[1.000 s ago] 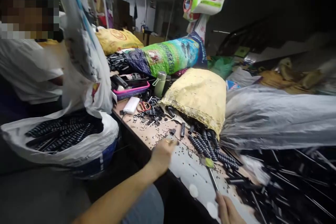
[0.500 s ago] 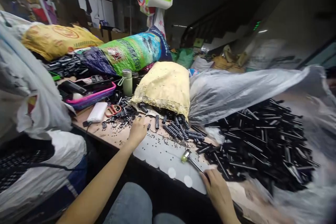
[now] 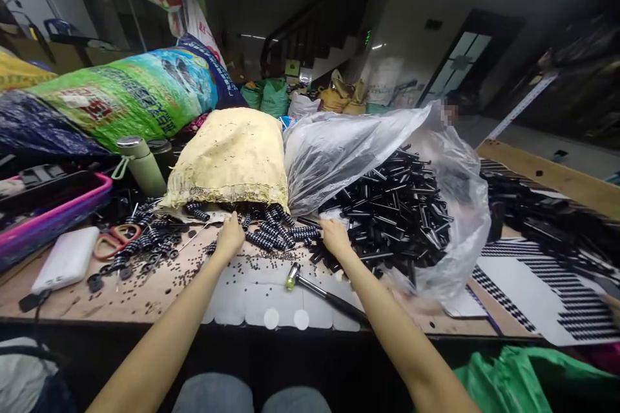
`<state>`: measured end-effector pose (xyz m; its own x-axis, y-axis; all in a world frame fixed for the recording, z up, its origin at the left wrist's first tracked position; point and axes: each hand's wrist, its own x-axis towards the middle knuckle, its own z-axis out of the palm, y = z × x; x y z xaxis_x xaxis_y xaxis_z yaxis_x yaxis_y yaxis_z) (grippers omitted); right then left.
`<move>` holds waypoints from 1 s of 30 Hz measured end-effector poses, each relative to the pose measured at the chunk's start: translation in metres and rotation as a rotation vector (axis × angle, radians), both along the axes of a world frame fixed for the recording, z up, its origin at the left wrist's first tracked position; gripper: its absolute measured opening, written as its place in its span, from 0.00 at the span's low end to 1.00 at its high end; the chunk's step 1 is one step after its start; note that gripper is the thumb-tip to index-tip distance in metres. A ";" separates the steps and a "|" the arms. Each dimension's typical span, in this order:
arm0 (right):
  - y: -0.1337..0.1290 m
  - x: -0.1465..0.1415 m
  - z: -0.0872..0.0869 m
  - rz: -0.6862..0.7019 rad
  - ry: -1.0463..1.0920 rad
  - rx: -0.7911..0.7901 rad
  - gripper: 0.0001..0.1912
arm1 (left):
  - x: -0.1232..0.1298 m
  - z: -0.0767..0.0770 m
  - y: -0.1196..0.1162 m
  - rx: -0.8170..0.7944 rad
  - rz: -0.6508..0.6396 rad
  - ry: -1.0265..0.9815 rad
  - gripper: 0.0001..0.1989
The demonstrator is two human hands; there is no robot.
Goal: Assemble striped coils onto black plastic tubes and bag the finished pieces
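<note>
My left hand (image 3: 229, 237) is at the mouth of a cream woven sack (image 3: 232, 155), its fingers curled together; whatever they hold is hidden. Ribbed black-and-white rods (image 3: 271, 232) spill from the sack beside it. My right hand (image 3: 335, 237) reaches to the left edge of a pile of black tube-like pieces (image 3: 402, 206), fingers bent in, with any held piece too small to make out. Between my forearms a hammer (image 3: 320, 292) with a yellowish face and black handle lies on the worktable (image 3: 159, 303), touched by neither hand.
Clear plastic sheeting (image 3: 349, 148) surrounds the black pile. At left are orange-handled scissors (image 3: 116, 242), a white power bank (image 3: 65, 259), a pink-rimmed basket (image 3: 58, 219) and a green flask (image 3: 141, 164). Tiny dark bits are scattered before the sack. A green bag (image 3: 523, 381) hangs below the right edge.
The view has swung right. My right hand has let go of the hammer's handle and moved forward to the black pile. My left hand stays near the sack's mouth.
</note>
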<state>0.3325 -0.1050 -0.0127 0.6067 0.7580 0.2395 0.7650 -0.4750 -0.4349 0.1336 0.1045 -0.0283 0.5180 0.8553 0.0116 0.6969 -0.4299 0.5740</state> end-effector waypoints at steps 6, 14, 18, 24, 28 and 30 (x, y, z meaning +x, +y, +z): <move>0.020 0.006 0.010 0.010 0.248 0.100 0.14 | -0.034 0.014 -0.043 -0.527 0.002 -0.556 0.19; -0.022 -0.106 -0.003 0.200 0.613 0.134 0.21 | -0.011 0.029 -0.116 -0.965 -0.110 -0.775 0.18; -0.028 -0.123 0.013 0.305 0.360 0.233 0.48 | -0.019 0.029 -0.128 -1.012 -0.154 -0.736 0.15; -0.025 -0.131 0.030 0.483 0.125 0.119 0.54 | -0.044 0.031 -0.126 -0.980 -0.206 -0.784 0.20; -0.043 -0.147 0.007 0.460 0.228 0.080 0.53 | -0.051 0.016 -0.115 -0.755 -0.261 -0.756 0.22; -0.055 -0.151 -0.013 0.388 0.243 0.012 0.52 | -0.053 0.001 -0.112 -0.391 -0.295 -0.583 0.18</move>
